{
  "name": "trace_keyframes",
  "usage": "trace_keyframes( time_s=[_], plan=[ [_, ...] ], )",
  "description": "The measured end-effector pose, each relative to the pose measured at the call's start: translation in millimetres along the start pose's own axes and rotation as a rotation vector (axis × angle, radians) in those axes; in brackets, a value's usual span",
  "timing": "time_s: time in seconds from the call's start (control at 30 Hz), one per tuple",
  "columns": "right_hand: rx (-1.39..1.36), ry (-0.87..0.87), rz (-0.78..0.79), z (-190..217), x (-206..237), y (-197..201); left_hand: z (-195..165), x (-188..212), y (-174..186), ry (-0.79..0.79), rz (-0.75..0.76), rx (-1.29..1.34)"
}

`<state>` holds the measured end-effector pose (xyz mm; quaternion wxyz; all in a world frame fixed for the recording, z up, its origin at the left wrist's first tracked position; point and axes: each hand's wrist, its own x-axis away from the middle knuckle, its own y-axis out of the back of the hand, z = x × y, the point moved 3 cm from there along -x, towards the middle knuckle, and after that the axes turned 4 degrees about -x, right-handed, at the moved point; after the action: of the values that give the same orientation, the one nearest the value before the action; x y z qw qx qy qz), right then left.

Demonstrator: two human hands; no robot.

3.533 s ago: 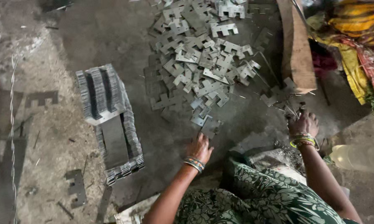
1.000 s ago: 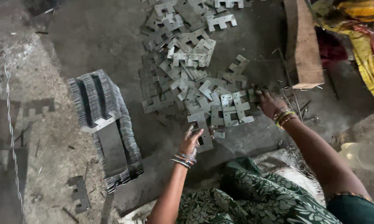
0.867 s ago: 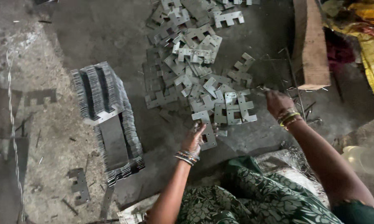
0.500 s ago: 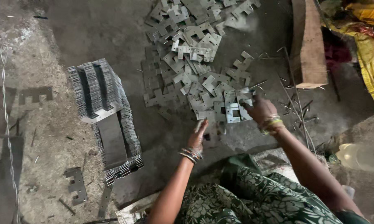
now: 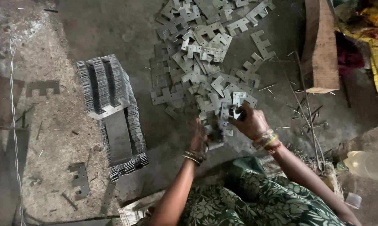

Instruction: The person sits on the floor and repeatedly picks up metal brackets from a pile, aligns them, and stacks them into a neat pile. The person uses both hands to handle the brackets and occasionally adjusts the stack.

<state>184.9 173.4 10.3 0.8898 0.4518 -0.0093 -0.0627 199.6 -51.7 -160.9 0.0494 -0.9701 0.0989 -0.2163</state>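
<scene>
1. Nearest us we see green floral cloth (image 5: 256, 201) across the lap, both forearms reaching out over it.
2. Our left hand (image 5: 198, 136) stands edge-on, fingers pressed together, steadying a small bundle of stamped metal plates (image 5: 214, 133) upright on the grey floor (image 5: 113, 25).
3. Our right hand (image 5: 248, 121), bangles at the wrist, pinches one flat plate (image 5: 237, 100) just beside that bundle.
4. Left of the hands lies a long, neatly packed stack of plates (image 5: 111, 109).
5. Beyond the hands spreads a loose heap of plates (image 5: 205, 46).
6. A wooden block (image 5: 321, 46) lies at the far right, thin wires (image 5: 306, 109) near it.
</scene>
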Motion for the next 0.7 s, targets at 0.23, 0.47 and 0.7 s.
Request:
trace_keyframes(
  time_s=[0.23, 0.47, 0.7],
  plan=[
    [0.136, -0.446, 0.089, -18, -20, -8, -11, 22, -2, 0.240, 0.074, 0.626],
    [0.080, -0.439, 0.036, -21, -20, -8, -1, 22, 8, 0.261, 0.116, 0.651],
    [-0.077, -0.496, 0.106, -29, -21, -3, -7, 30, 14, 0.220, 0.225, 0.689]
  ],
)
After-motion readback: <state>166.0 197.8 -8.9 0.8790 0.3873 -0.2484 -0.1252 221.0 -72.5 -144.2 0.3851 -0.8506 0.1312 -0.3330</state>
